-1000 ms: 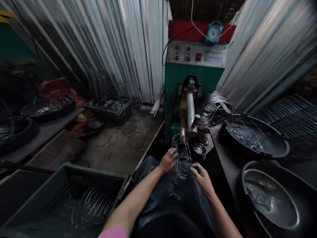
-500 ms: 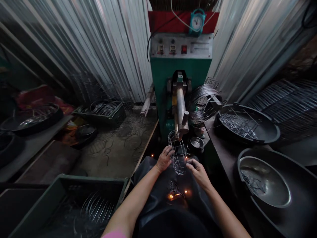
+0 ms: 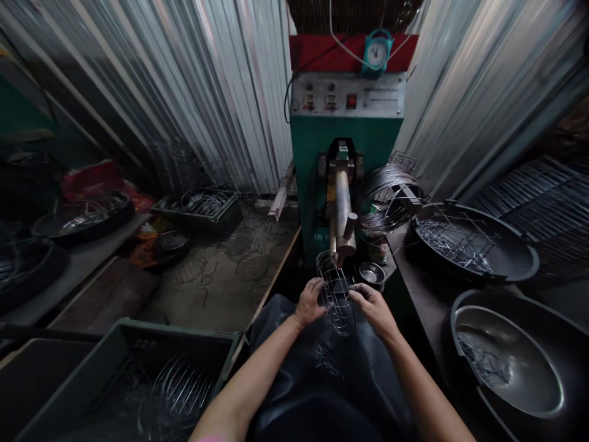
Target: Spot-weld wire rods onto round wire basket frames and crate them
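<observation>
A small wire cage [image 3: 336, 291] made of thin metal hoops stands on edge just under the metal arm [image 3: 343, 209] of a green machine [image 3: 346, 141]. My left hand [image 3: 310, 302] grips the cage on its left side, fingers curled on the wires. On the cage's right side, my right hand [image 3: 373, 307] closes on the upper wires. A dark apron [image 3: 322, 374] covers my lap below both hands.
A small steel bowl [image 3: 371, 273] sits right of the cage. Coiled wire [image 3: 389, 193] hangs beside the machine. Dark basins [image 3: 473, 242] [image 3: 510, 362] with wire pieces stand on the right bench. A green crate [image 3: 138, 380] of wire hoops lies at lower left. Corrugated metal walls close in.
Sparks that glowed on the apron half a second ago are gone. Both hands stay on the cage, and my right hand now sits higher on it.
</observation>
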`<action>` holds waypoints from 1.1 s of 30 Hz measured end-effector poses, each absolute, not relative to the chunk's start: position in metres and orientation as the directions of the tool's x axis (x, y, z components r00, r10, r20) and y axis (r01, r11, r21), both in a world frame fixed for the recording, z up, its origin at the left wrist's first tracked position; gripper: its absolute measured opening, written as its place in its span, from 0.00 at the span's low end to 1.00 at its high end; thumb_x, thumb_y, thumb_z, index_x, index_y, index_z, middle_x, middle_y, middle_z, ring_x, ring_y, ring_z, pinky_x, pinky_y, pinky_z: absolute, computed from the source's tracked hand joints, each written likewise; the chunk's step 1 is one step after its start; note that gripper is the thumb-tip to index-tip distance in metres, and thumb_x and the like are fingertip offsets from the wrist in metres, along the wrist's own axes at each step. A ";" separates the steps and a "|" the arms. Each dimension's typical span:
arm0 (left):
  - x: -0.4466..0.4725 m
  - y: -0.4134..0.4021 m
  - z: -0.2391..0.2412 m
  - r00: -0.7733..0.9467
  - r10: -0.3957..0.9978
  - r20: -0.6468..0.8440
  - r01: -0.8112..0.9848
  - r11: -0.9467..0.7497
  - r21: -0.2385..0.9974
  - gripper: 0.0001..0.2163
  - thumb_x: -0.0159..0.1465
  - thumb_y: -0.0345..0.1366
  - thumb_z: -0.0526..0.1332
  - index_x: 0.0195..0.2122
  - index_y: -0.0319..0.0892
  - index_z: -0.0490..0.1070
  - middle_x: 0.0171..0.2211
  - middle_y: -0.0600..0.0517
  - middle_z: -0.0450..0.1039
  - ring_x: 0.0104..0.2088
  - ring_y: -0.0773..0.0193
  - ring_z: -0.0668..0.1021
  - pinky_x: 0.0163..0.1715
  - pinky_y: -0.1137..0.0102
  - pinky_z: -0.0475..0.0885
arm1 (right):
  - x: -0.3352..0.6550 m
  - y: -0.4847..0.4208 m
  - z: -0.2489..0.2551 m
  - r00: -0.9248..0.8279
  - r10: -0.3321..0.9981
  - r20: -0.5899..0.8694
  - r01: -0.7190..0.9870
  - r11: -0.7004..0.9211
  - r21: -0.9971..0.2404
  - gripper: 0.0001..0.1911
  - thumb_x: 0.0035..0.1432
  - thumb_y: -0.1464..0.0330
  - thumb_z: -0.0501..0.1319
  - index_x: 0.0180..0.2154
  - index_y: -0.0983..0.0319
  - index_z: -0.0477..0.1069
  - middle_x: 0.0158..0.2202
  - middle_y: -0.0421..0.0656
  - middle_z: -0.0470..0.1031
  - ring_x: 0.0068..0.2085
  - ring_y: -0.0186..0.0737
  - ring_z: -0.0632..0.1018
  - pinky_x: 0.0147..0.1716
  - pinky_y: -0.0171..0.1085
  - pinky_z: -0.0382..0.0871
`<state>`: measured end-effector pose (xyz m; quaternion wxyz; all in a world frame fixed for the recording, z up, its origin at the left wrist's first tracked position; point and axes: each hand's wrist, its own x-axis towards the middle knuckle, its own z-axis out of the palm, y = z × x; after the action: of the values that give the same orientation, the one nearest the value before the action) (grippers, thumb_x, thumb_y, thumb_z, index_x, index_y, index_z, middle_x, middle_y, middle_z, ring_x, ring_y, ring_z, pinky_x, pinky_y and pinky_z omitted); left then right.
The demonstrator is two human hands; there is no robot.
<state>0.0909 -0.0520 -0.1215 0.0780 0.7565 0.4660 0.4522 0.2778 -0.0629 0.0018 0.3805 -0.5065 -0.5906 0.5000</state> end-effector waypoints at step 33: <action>0.063 -0.074 -0.133 0.422 0.709 0.565 0.630 -0.677 0.380 0.20 0.55 0.40 0.61 0.49 0.40 0.64 0.49 0.41 0.66 0.54 0.52 0.65 0.52 0.53 0.63 | 0.328 -0.092 -0.079 -0.067 0.922 -0.382 -0.020 -0.384 -0.923 0.19 0.42 0.56 0.66 0.35 0.61 0.73 0.22 0.38 0.70 0.20 0.33 0.68 0.18 0.32 0.59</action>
<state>0.0633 -0.0737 -0.1330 0.0546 0.8413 0.3981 0.3615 0.3284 -0.0920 -0.0786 0.3853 -0.5641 -0.3996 0.6113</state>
